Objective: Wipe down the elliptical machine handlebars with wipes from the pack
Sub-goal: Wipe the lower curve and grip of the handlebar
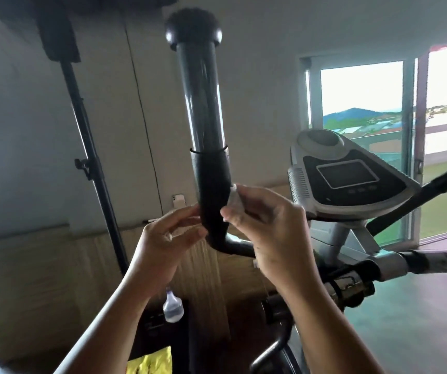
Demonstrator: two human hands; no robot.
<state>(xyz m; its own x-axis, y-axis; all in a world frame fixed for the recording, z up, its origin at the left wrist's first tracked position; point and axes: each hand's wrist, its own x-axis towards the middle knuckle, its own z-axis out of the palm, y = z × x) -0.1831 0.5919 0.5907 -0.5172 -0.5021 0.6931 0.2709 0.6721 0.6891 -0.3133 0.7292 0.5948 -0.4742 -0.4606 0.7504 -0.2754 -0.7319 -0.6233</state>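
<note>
the wipe is pinched by the right hand at 3 o'clock of the handlebar (long axis 12-to-6, nearly upright); the left hand is held loose-fingered at 9 o'clock.

Maroon floor spreads to the right of the right hand, turning teal lower down. The elliptical machine rises across it. Below the left hand, a clear bottle shows against a dark unit; their footing is unclear.
</note>
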